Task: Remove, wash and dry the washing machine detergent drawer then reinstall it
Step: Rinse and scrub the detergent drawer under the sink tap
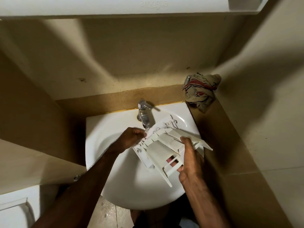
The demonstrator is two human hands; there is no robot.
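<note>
Holding the off-white moulded plastic detergent drawer (164, 145) tilted over the round white ceramic basin (115, 162), you carry nearly all its weight in your right hand (189, 160): the thumb lies across the top face, and your fingertips (171, 160) show through an opening in its near end, so that hand is clamped round the drawer. Your left hand (131, 137) is curled at the opposite edge, right where the stream from the chrome tap (144, 116) lands; its fingers seem to pinch or rub that edge, though spray and blur hide the exact contact.

The main risk sits at your right-hand grip. Wet plastic is likely slick, and the drawer reaches well beyond your fingers towards the tap, so a hard scrub by the left hand could lever it out of your grasp and drop it onto the ceramic. The thin ribs and tabs at the end away from your grip look like the parts that would snap.

Water striking the slanted face may run along it towards your right wrist and over the basin's rim, which the drawer's corner overhangs.

The crumpled patterned cloth (201, 91) lies well beyond your right hand on the ledge; reaching for it one-handed would leave the drawer poorly held.
</note>
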